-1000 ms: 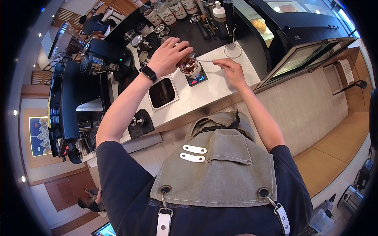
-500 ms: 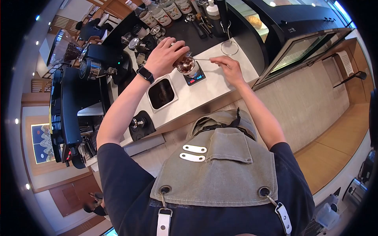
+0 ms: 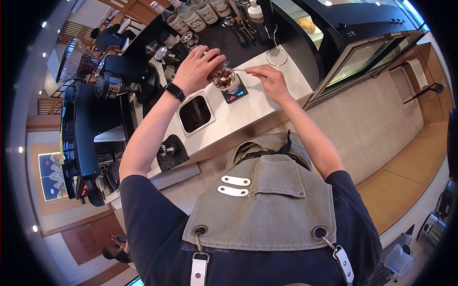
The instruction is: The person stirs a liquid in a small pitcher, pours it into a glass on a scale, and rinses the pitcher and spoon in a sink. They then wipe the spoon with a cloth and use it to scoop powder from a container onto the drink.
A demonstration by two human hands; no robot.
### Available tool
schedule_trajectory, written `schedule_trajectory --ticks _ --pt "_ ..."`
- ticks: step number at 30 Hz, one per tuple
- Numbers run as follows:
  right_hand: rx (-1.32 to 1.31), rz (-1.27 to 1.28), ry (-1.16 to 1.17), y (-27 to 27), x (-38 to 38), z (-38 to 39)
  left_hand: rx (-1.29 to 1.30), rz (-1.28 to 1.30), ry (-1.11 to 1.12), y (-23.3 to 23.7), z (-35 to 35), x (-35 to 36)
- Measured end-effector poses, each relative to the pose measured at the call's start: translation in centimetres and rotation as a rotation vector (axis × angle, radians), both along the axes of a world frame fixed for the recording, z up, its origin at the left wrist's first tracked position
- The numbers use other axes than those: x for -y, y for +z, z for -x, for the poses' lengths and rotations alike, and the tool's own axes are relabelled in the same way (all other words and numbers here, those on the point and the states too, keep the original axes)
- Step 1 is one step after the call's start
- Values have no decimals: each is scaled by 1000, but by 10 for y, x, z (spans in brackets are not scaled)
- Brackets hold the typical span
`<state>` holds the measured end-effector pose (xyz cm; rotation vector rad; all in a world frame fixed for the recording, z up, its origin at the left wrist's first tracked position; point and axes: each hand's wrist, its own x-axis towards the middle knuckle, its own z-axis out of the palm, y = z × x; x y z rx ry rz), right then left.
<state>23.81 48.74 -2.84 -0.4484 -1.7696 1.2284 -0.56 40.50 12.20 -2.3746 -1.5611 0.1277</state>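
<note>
My left hand (image 3: pixel 198 69), with a watch at its wrist, is closed around a small clear container (image 3: pixel 220 66) tilted toward a glass (image 3: pixel 230 86). The hand hides most of that container; something dark brown shows at its mouth. Ice or pale liquid with dark brown on top is in the glass, which stands on a black scale (image 3: pixel 240 95) with lit digits. My right hand (image 3: pixel 271 82) pinches the thin handle of a spoon (image 3: pixel 240 70). The spoon's far end is at the container's mouth, its tip hidden.
A black-lined square bin (image 3: pixel 196 114) is set into the counter (image 3: pixel 234 117) near its front edge. Syrup bottles (image 3: pixel 193 19), a pump bottle (image 3: pixel 256 14) and bar tools stand behind. A coffee grinder (image 3: pixel 114 76) is at left, a tamper (image 3: pixel 167 150) near the edge, a display case (image 3: pixel 367 57) at right.
My right hand has moved slightly left and up, bringing the spoon further in toward the container. My left hand has shifted slightly with the container over the glass.
</note>
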Motion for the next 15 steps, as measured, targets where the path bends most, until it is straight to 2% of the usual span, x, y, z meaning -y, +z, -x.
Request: schedule_trajectory --ticks 4,8,10,15 --pt "73 -406 -84 25 8 7 -11 -5 -18 -2 2 -3" --pt "79 -379 -88 -2 -2 -13 -66 -1 -22 1 2 -5" --pt "93 -263 -87 0 -6 -21 -49 -8 -25 0 3 -6" --pt "26 -218 -124 13 -11 8 -31 30 -64 2 -3 -10"
